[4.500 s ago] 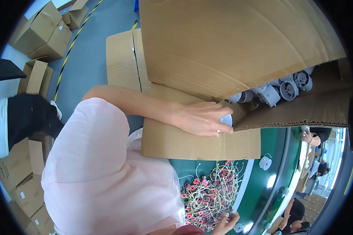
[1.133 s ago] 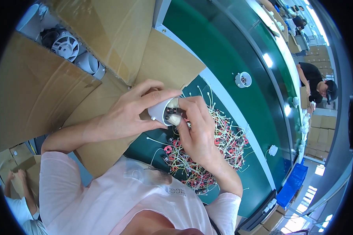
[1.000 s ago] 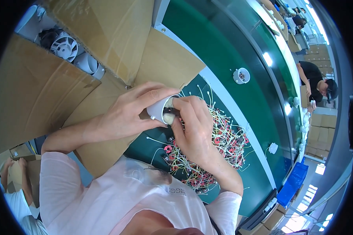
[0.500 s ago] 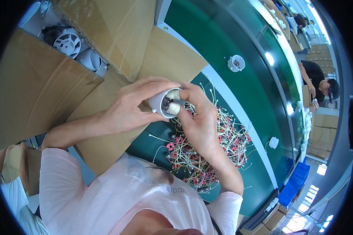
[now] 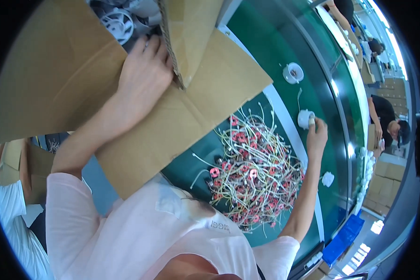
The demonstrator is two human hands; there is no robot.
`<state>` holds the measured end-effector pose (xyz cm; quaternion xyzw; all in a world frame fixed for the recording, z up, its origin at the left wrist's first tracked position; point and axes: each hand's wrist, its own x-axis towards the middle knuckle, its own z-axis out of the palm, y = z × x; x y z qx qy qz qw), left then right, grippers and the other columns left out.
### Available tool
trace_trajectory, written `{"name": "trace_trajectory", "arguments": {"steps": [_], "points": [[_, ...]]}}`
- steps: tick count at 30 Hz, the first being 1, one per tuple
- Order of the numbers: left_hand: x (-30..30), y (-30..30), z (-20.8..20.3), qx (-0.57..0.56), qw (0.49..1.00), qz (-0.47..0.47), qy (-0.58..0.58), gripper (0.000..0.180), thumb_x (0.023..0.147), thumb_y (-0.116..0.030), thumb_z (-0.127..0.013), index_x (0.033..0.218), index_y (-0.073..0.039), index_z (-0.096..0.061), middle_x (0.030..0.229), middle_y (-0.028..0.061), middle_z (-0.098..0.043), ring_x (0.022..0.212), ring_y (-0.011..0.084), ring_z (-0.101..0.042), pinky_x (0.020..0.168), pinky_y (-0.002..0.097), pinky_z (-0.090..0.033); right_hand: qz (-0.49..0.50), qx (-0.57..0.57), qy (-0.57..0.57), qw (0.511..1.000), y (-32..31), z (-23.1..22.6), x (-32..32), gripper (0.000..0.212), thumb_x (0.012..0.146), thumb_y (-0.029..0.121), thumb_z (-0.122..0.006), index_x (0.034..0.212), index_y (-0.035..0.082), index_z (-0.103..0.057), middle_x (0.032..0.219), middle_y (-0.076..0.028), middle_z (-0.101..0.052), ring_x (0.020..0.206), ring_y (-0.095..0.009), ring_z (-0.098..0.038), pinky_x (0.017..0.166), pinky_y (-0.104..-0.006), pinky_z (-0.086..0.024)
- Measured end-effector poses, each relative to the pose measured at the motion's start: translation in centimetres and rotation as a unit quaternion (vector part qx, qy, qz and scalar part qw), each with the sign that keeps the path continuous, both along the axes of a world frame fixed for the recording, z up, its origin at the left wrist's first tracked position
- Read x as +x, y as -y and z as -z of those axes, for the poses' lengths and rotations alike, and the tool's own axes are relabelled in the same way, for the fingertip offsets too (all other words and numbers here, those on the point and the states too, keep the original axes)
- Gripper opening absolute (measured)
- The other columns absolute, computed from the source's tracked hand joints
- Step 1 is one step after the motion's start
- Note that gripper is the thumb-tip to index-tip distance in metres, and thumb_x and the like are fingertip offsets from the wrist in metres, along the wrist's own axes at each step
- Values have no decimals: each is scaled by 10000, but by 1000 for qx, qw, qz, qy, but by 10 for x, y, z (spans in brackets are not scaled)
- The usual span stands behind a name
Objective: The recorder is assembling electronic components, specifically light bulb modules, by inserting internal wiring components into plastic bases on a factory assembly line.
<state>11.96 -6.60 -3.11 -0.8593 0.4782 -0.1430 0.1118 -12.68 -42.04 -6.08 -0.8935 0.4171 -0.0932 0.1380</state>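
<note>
My left hand point(image 5: 147, 77) reaches into the top of a cardboard box point(image 5: 74, 70), among pale grey plastic housings. One round, spoked housing point(image 5: 118, 25) shows beside its fingers. The fingers bend down over the box contents with their tips hidden, so its grip is unclear. On the green conveyor belt, my right hand point(image 5: 316, 133) pinches the near side of a white cylindrical housing point(image 5: 304, 117). A pale cover wraps one fingertip, and a thin wire trails from the housing's far side.
A heap of small red-and-black wired parts point(image 5: 256, 172) lies between my arms. Another white housing point(image 5: 293, 73) stands farther along the belt, and a small white piece point(image 5: 327, 178) lies nearer. An open cardboard flap point(image 5: 210, 102) juts toward the heap. A co-worker point(image 5: 387, 119) sits across the belt.
My hands have parted. The right carried the white housing from in front of me right onto the belt; the left moved up and left into the box.
</note>
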Motion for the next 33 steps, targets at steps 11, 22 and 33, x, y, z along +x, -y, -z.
{"name": "trace_trajectory", "arguments": {"steps": [11, 22, 33], "points": [[-1, 6, 16, -6, 997, 69, -29, 381, 713, -72, -575, 1094, -65, -578, 1084, 100, -532, 989, 231, -503, 798, 343, -420, -330, 176, 88, 923, -137, -54, 56, 185, 782, -39, -581, 963, -2, -600, 922, -84, -629, 769, -177, -607, 678, -280, -480], [-23, -40, -15, -278, 796, 62, -534, 325, 807, -82, -532, 1132, -93, -520, 1040, 124, -500, 904, 291, -546, 761, 387, -434, -433, -37, -43, 900, -169, -28, 80, 215, 692, 15, -616, 895, 21, -544, 771, -108, -531, 730, -281, -567, 610, -380, -473], [-13, -53, -23, -201, 812, -2, -549, 485, 741, -75, -638, 1186, -109, -448, 1112, 108, -494, 940, 271, -561, 771, 341, -471, -421, -85, -95, 898, -176, -40, 70, 304, 655, 15, -633, 949, 38, -556, 832, -110, -556, 753, -272, -582, 614, -373, -476]]}}
